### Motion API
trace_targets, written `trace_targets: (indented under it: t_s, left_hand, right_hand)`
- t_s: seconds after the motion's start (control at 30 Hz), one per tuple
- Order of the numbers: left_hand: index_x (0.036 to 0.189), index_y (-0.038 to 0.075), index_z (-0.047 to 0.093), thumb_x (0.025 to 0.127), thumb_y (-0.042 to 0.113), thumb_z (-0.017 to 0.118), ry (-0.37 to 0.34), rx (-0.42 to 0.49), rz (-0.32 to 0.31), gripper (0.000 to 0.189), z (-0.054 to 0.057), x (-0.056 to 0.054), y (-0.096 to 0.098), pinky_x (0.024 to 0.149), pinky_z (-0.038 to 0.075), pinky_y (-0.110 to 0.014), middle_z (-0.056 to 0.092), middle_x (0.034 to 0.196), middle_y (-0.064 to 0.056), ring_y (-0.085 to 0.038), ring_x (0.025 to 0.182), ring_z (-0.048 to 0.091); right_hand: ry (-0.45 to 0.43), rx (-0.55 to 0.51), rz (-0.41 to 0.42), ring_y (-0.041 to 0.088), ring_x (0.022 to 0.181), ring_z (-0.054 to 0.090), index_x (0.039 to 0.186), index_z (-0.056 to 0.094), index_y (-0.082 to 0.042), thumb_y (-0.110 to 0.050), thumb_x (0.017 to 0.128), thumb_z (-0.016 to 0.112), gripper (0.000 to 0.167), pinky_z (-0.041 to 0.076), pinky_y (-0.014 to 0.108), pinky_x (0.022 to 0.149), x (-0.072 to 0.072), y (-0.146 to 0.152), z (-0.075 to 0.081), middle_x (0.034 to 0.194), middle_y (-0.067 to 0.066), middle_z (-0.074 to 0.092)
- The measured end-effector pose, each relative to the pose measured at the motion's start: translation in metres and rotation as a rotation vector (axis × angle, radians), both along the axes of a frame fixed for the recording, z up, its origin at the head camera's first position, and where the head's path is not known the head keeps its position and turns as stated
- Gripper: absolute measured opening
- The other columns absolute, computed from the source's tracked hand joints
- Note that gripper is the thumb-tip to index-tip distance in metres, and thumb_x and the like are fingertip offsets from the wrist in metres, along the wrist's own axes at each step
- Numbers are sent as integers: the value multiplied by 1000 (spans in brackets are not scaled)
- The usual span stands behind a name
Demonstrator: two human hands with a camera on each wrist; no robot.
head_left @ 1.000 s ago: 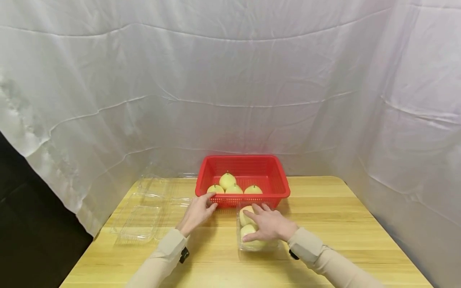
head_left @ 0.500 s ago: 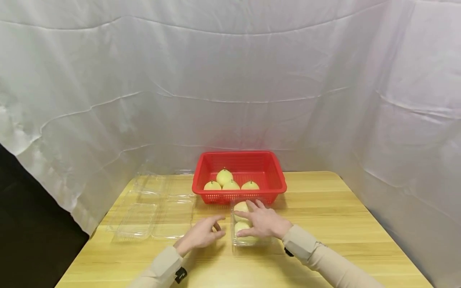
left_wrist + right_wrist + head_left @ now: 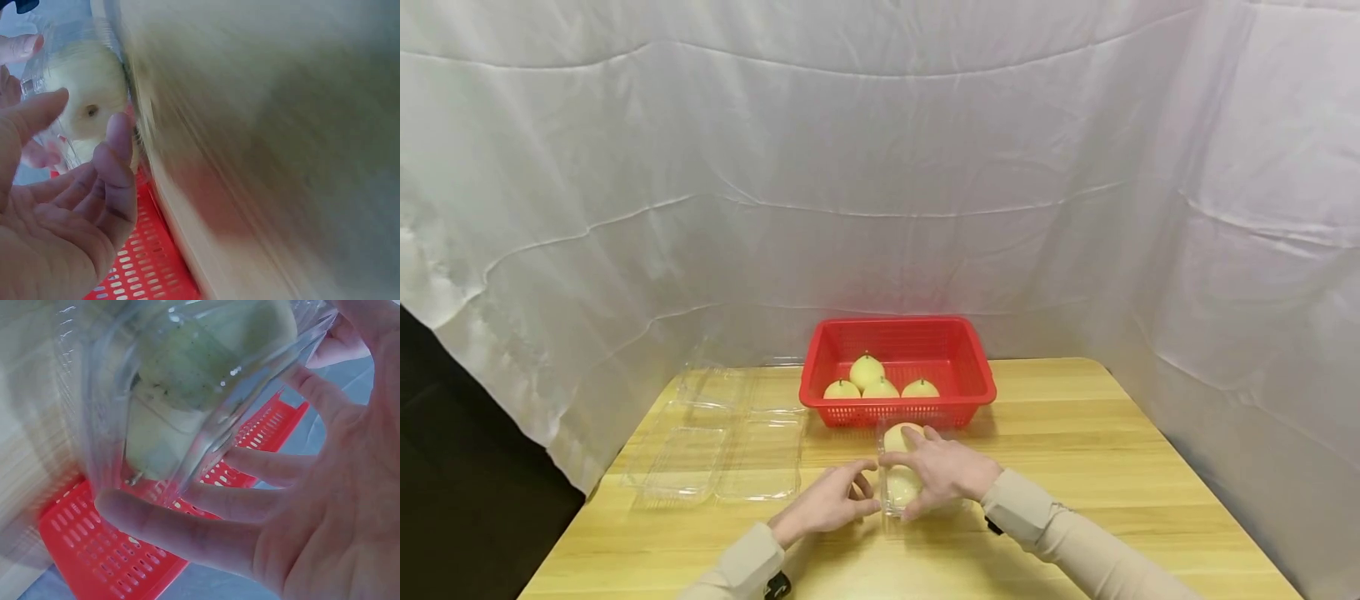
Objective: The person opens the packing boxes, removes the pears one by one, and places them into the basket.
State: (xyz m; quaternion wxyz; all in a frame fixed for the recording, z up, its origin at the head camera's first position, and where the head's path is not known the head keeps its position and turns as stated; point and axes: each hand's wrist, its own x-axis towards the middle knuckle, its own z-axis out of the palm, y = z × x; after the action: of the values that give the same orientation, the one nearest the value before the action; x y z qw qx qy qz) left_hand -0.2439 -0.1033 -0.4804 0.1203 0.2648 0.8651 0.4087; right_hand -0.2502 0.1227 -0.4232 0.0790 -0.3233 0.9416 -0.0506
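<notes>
A clear plastic clamshell box with pale yellow pears inside stands on the table in front of the red basket. Over its top and right side my right hand is spread, fingers fairly straight against the plastic. At the box's left side is my left hand, fingers loosely bent and thumb apart, fingertips at or close to the wall. In the left wrist view a pear shows its dark hollow through the plastic. The right wrist view shows the box beside my right fingers.
Behind the box, the red perforated basket holds several pears. Open clear plastic containers lie at the left of the wooden table. Pale cloth hangs behind and at the sides.
My left hand has left the basket's front rim and come down and right to the box's left side. My right hand stays over the box, its fingers shifting slightly.
</notes>
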Motion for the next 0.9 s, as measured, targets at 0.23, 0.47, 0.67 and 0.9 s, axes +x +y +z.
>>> trace_targets:
  t_s: [0.23,0.47,0.67,0.9]
  left_hand:
    - [139,1,43,81,26,80,-65,65,-12,73,-3,-2,-2,60,54,-25,66,98,-9,-8,69,67]
    - [149,10,32,82,33,79,-74,79,-47,85,-5,-1,-3,59,55,-26,66,97,-3,-11,68,67]
    - [152,13,25,85,23,77,-188,148,-61,86,3,-1,-1,61,56,-32,65,95,-5,-25,69,70]
    - [147,21,29,85,7,73,-431,342,-62,77,0,-2,-3,58,52,-32,64,99,-12,-34,71,69]
  right_hand:
    - [71,13,19,37,112,54,139,51,-40,-62,68,79,79,56,49,76,-3,-1,-3,132,11,46]
    - [195,53,55,34,102,57,139,50,-40,-70,69,71,79,56,41,66,-3,-4,-9,124,11,49]
    - [228,77,68,35,105,57,142,46,-40,-70,71,66,79,57,41,67,-2,-4,-8,131,13,48]
    - [206,65,63,38,111,56,146,43,-38,-68,72,67,83,57,43,71,-2,-3,-11,137,15,45]
